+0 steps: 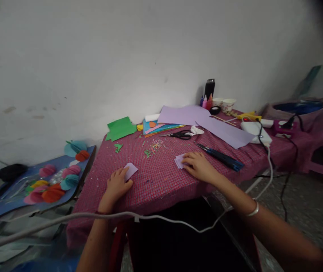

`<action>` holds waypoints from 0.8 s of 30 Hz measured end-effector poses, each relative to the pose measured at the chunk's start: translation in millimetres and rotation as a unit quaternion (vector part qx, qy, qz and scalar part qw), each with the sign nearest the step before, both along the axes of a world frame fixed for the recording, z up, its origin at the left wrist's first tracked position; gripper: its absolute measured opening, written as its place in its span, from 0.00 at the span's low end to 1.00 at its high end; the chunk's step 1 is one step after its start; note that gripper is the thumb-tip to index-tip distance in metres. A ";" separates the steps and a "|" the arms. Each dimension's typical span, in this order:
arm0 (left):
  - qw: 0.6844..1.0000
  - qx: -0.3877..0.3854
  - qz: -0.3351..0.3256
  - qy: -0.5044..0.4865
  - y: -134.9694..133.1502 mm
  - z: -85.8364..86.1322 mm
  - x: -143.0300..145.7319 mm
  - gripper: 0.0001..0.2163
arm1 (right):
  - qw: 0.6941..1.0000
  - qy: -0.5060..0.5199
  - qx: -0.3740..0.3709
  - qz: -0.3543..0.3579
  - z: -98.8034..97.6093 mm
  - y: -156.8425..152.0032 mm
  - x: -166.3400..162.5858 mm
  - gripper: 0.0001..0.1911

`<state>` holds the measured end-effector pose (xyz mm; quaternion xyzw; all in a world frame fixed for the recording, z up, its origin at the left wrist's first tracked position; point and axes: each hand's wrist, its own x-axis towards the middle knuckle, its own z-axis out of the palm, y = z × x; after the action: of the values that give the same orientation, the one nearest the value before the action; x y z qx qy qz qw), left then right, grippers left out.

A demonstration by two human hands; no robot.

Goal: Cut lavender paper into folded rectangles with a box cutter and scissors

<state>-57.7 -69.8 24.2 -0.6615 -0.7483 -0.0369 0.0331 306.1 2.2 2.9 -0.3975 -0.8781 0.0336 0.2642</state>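
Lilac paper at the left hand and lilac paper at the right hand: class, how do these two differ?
The left paper shows a single outline; the right paper shows several overlapping edges. More of the left paper is exposed, while fingers of the right hand cover part of the right paper. Both are lilac and lie on the checked tablecloth.

Paper piece [132,170] at left hand [117,185], paper stack [179,161] at right hand [198,165], both on table [155,190]; scissors [181,135] behind

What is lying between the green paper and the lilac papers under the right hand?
Small multicoloured scraps lie between the green paper and lilac papers, in the head view.
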 end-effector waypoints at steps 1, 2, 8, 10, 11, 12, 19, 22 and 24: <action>1.000 0.003 -0.005 -0.006 1.9 -1.7 -2.1 0.27 | 1.000 -0.003 -0.011 0.003 -0.2 0.1 -0.4 0.10; 1.000 0.009 -0.009 -0.011 3.5 -2.7 -4.9 0.27 | 1.000 -0.002 -0.018 0.003 -0.4 0.5 -0.5 0.10; 0.994 0.076 0.056 -0.053 4.1 8.0 -24.3 0.21 | 0.999 -0.001 -0.036 0.011 -0.9 3.7 0.2 0.10; 0.993 0.090 0.024 -0.073 3.9 11.1 -25.6 0.22 | 0.999 -0.002 -0.044 0.013 -0.7 3.6 0.2 0.10; 0.993 0.091 -0.001 -0.074 4.7 11.1 -24.9 0.24 | 0.999 -0.003 -0.047 0.012 -0.6 3.6 0.2 0.11; 0.993 0.089 -0.024 -0.068 6.2 9.8 -23.8 0.27 | 0.999 -0.003 -0.047 0.009 -0.6 3.5 0.2 0.11; 0.993 0.063 0.071 -0.073 28.8 -1.8 -29.9 0.35 | 0.999 -0.002 -0.049 0.005 0.5 2.0 -0.5 0.11; 0.965 0.016 0.098 -0.242 37.9 8.5 -37.1 0.26 | 0.999 0.002 -0.045 0.004 0.4 1.7 -0.1 0.11; 0.931 0.008 0.104 -0.351 40.2 19.1 -36.1 0.18 | 0.999 0.007 -0.042 0.004 -0.5 2.3 0.6 0.11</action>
<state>-93.8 -29.5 43.3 -0.5248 -0.7764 -0.2689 -0.2224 306.7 4.5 2.4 -0.4048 -0.8755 0.0745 0.2530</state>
